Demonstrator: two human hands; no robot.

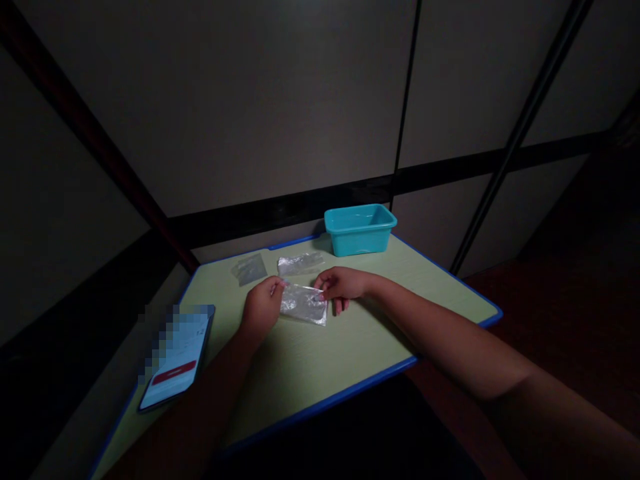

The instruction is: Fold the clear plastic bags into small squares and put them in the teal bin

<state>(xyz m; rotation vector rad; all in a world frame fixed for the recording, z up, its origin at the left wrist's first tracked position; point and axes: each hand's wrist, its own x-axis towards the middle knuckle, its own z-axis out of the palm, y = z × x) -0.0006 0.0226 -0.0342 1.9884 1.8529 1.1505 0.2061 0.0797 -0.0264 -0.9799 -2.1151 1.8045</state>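
Note:
Between my two hands is a clear plastic bag (pixel 303 305), wrinkled and shiny, just over the tabletop. My left hand (pixel 263 303) pinches its upper left corner between thumb and fingers. On the other side my right hand (pixel 340 287) grips the right edge, with the lower fingers hanging loosely. Behind it lies another crinkled clear plastic bag (pixel 300 263). Farther left, some flat, greyish clear plastic bags (pixel 250 269) lie on the table.
A turquoise plastic basket (pixel 361 240) stands at the table's back right. A lit phone (pixel 180 363) lies near the left edge. The pale green table (pixel 300 380) has a blue rim, and panelled doors (pixel 280 100) rise right behind it.

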